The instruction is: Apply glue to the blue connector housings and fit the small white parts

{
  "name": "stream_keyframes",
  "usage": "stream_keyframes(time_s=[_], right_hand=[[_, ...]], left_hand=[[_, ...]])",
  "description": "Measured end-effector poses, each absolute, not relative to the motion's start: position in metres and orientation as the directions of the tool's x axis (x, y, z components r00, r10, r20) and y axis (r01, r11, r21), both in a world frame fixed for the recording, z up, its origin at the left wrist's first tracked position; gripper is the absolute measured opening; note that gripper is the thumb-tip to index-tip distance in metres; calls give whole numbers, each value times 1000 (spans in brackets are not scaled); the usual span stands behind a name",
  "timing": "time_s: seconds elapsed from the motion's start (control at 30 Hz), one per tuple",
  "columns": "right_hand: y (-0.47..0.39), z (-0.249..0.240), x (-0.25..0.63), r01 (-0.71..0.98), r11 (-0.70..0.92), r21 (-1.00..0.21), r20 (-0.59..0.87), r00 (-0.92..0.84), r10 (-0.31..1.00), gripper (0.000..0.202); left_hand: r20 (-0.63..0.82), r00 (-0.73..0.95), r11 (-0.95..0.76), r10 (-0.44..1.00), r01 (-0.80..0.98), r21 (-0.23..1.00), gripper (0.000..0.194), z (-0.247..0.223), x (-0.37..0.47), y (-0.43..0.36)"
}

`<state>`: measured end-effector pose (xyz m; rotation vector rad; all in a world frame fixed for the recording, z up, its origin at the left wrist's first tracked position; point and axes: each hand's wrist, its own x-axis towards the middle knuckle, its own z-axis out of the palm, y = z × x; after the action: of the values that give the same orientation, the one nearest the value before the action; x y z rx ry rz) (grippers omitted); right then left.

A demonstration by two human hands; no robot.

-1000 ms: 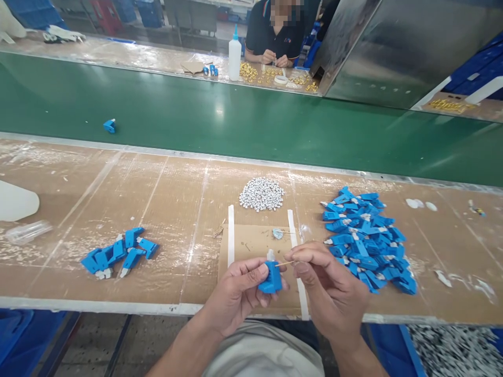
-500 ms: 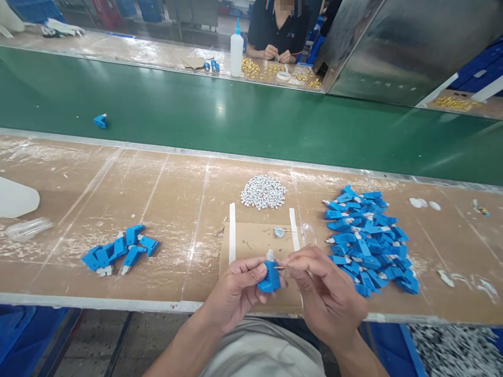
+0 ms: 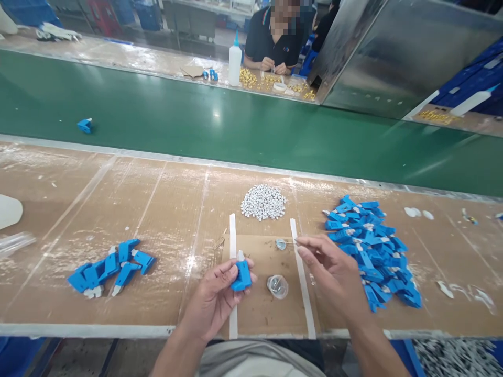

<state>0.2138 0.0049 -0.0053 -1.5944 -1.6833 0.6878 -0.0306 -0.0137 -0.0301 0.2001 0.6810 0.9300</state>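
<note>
My left hand point(image 3: 218, 290) is closed around a blue plastic piece point(image 3: 242, 275) with a white tip pointing up. Over the right side of the cardboard pad, the fingers of my right hand point(image 3: 330, 262) pinch the end of a thin stick point(image 3: 291, 242). The stick's other end is at a small pale-blue blob or cap point(image 3: 280, 244) on the cardboard point(image 3: 255, 319). Between my hands stands a small clear cup point(image 3: 277, 287) with something shiny inside. Beyond the pad lies a pile of small white-grey pieces point(image 3: 263, 202).
Many blue pieces point(image 3: 369, 246) are heaped on the right; several more point(image 3: 112, 267) lie left. A green belt point(image 3: 176, 115) carries one blue piece point(image 3: 85, 125). Across it, a person point(image 3: 271, 47) handles small parts near a white bottle point(image 3: 234, 65) and gold pieces point(image 3: 248, 78).
My left hand has moved left with the blue piece. My right hand has drawn away from it, up and right to the stick by the blob. The clear cup has come into view.
</note>
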Motion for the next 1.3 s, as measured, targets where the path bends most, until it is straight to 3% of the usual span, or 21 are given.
stream_keyframes(time_s=[0.17,0.37,0.53,0.67,0.87,0.93,1.0,1.07,1.3], right_hand=[[71,-15,210,844,75,-530,60,-50,997,17],[96,-30,195,912,45,-408,35,-34,999,17],[101,-26,188,916,-1,-401,-20,-8,1000,12],[108,-20,188,863,-58,-503,-82,19,996,8],[74,13,197,568,-141,-811,-276,-159,948,25],[52,26,195,265,-278,-923,-342,-236,910,29],[32,36,191,-66,-426,-902,-389,-302,870,30],[17,41,187,-261,-474,-841,-390,-316,865,30],[-1,36,191,-415,-472,-778,-378,-292,879,22]], left_hand=[[-443,412,592,796,-680,432,23,-37,-32,-12],[-447,418,596,791,-694,404,23,-39,-32,-15],[-451,441,618,776,-677,401,24,-40,-31,-15],[-466,417,608,781,-677,415,22,-40,-33,-12],[-394,460,604,796,-648,464,25,-20,-23,-8],[-358,472,592,806,-636,495,26,-10,-13,-6],[-319,479,573,818,-628,527,24,-2,-3,-3],[-284,487,555,826,-613,562,23,5,5,-1],[-274,492,539,826,-549,639,26,17,18,-5]])
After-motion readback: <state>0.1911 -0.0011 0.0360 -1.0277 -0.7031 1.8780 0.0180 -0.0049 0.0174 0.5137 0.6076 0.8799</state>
